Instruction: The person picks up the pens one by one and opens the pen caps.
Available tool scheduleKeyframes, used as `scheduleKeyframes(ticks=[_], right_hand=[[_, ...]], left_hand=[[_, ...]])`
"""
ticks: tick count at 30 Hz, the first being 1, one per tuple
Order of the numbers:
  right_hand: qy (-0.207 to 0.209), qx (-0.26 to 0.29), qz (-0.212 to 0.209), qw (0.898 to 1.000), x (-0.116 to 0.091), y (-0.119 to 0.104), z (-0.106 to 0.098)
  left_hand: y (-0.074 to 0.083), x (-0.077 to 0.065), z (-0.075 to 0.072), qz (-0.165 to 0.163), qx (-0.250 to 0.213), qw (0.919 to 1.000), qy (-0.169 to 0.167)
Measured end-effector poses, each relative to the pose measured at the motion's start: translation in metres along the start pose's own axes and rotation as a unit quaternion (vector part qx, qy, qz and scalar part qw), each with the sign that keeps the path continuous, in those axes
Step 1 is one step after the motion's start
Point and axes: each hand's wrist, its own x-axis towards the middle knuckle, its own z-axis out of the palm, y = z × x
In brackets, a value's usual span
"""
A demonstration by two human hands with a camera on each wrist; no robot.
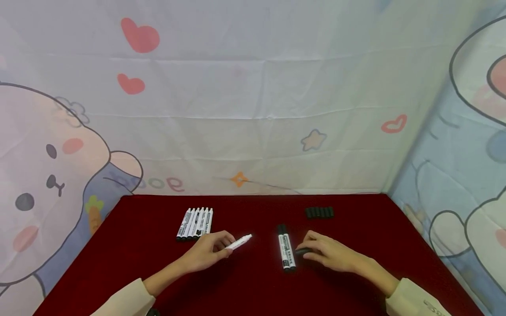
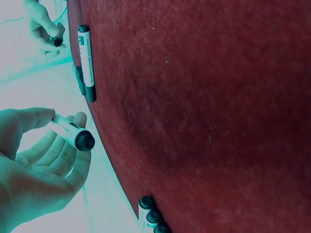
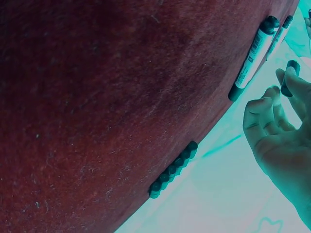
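Note:
An uncapped white marker [image 1: 239, 242] is pinched between thumb and fingers of my left hand [image 1: 206, 252], its white tip pointing to the upper right. In the left wrist view the black end of this marker [image 2: 84, 140] faces the camera. My right hand [image 1: 331, 253] holds a black marker cap [image 1: 303, 251] between thumb and fingertips; the cap [image 3: 290, 78] also shows in the right wrist view. Between the hands lie two capped whiteboard markers [image 1: 286, 250], side by side with their black caps toward the back. The right fingertips are close beside them.
At the back left, a row of several uncapped white markers [image 1: 195, 223] lies on the red cloth [image 1: 253, 285]. Several black caps [image 1: 319, 212] stand in a row at the back right. A printed curtain [image 1: 253, 109] hangs behind the table.

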Motion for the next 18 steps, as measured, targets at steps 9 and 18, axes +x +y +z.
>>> scheduleKeyframes(ticks=[9, 18], right_hand=[[0.018, -0.008, -0.005, 1.0, -0.001, 0.001, 0.001], [-0.009, 0.018, 0.01, 1.0, -0.004, 0.001, 0.002]], left_hand=[[-0.003, -0.006, -0.016, -0.024, -0.001, 0.9994, 0.026], [-0.012, -0.014, -0.028, -0.044, 0.034, 0.9964, 0.064]])
